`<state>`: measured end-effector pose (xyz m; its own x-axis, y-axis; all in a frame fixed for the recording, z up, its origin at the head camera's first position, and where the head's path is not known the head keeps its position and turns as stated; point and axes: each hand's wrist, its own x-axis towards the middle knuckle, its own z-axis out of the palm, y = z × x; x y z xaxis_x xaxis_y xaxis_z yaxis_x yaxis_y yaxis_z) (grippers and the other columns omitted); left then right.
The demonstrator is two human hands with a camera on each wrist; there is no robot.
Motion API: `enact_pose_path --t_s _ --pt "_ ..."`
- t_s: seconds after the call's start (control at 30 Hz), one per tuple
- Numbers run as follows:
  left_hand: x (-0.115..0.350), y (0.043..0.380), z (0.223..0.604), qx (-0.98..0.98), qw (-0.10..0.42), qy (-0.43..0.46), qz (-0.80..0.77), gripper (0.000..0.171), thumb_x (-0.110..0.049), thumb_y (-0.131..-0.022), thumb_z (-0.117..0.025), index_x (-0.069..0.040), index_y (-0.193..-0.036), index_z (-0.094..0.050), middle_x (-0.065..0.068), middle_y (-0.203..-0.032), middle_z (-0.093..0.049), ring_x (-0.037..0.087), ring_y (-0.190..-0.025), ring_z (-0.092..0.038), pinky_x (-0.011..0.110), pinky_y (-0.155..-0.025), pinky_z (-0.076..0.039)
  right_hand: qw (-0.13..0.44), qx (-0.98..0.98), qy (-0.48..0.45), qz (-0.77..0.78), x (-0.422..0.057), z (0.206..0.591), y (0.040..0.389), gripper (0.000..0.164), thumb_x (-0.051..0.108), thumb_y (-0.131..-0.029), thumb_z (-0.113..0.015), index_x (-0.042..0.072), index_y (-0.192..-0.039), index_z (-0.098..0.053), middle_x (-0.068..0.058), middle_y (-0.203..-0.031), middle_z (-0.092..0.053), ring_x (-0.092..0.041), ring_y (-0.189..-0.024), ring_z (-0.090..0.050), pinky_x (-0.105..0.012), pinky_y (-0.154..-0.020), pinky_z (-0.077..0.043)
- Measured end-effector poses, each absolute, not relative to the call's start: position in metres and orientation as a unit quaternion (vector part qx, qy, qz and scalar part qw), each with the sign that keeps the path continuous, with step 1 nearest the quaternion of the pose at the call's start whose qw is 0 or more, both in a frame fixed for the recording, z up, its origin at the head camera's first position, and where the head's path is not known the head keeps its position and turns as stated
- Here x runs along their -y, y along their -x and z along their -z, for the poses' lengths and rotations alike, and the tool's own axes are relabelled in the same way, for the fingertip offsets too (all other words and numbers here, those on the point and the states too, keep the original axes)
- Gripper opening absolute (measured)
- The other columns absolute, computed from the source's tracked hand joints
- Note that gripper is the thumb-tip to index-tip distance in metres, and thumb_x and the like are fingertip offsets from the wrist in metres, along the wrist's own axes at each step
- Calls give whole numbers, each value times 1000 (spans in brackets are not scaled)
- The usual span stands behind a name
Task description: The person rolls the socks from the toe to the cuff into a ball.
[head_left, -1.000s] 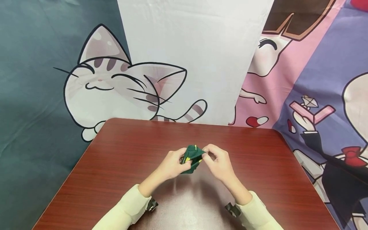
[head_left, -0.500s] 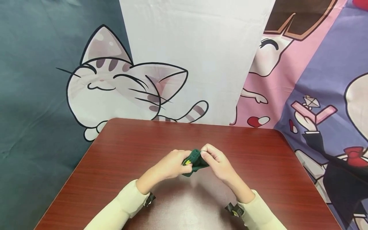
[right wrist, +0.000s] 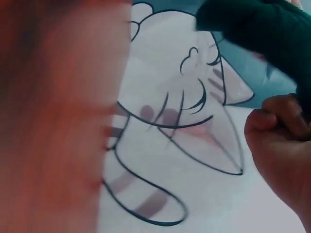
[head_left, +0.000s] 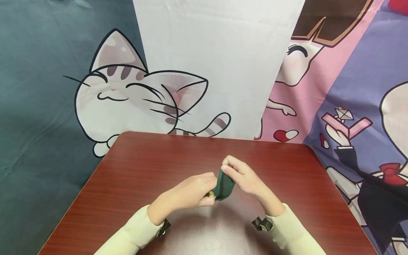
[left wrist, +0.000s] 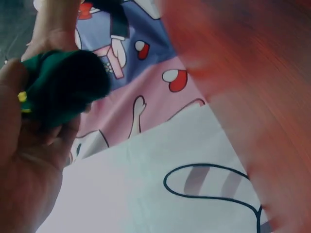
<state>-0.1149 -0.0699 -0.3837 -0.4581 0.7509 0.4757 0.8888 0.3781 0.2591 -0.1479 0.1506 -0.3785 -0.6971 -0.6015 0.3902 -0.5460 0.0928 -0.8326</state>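
Observation:
A dark green cloth item (head_left: 225, 187) with small yellow marks is held above the table between both hands. My left hand (head_left: 191, 191) grips its left end, where a yellow patch shows beside the thumb. Thumb and fingers of my right hand (head_left: 243, 177) pinch its upper right edge, so the cloth hangs in a rounded flap. The left wrist view shows the green cloth (left wrist: 53, 87) with a dark, tube-like opening. Blurred green cloth (right wrist: 252, 31) fills the top right of the right wrist view, above my curled right hand (right wrist: 279, 145). Its exact kind is unclear.
Below the hands is a reddish-brown wooden table (head_left: 153, 152) with rounded far corners. A printed cloth backdrop (head_left: 216, 53) with a cartoon cat and figures stands behind it. A small dark device (head_left: 262, 224) sits at the right wrist, another (head_left: 164, 228) at the left.
The left hand has moved slightly down and rolled over, hiding more of the cloth. The right hand still pinches an edge, and the folded bundle has become an upright, rounded flap.

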Motion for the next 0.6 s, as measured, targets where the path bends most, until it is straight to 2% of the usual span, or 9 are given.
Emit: enact_pose_path --t_s 0.07,0.17,0.27,0.37,0.47,0.6 --pt "71 113 386 801 151 503 289 18 -3 -79 -65 -15 -84 -52 -6 -77 -46 5 -73 -42 12 -64 -35 44 -701 392 594 -151 386 151 14 -3 -103 -47 5 -92 -49 3 -69 -49 -5 -61 -50 -25 -54 -44" --pt "72 111 388 795 126 461 374 16 -4 -84 -63 -10 -97 -55 -2 -84 -53 4 -73 -46 14 -63 -41 67 -654 379 651 -145 397 154 13 -5 -102 -47 5 -93 -47 7 -69 -45 -3 -60 -46 -21 -53 -39" --pt "69 110 391 775 69 389 493 25 -3 -92 -60 -3 -115 -52 6 -94 -63 4 -76 -53 18 -65 -50 85 -622 340 700 -137 403 155 10 2 -103 -52 9 -96 -50 9 -74 -54 -2 -66 -51 -18 -58 -43" --pt "67 112 393 724 15 325 608 36 0 -97 -55 5 -129 -39 21 -106 -66 8 -85 -61 25 -72 -56 98 -606 289 734 -131 405 152 5 10 -102 -58 11 -100 -54 7 -82 -64 -4 -75 -59 -19 -67 -50" --pt "68 117 395 689 -28 287 665 49 2 -99 -52 5 -140 -26 30 -114 -63 12 -95 -66 27 -79 -58 105 -615 227 748 -127 405 149 7 13 -101 -62 10 -104 -57 4 -92 -68 -8 -86 -63 -22 -77 -52" --pt "72 124 396 714 -39 271 644 58 -2 -99 -55 2 -151 -30 28 -126 -61 19 -107 -65 25 -87 -55 123 -638 126 750 -122 408 147 6 13 -101 -61 8 -104 -59 1 -98 -66 -12 -96 -61 -25 -85 -50"
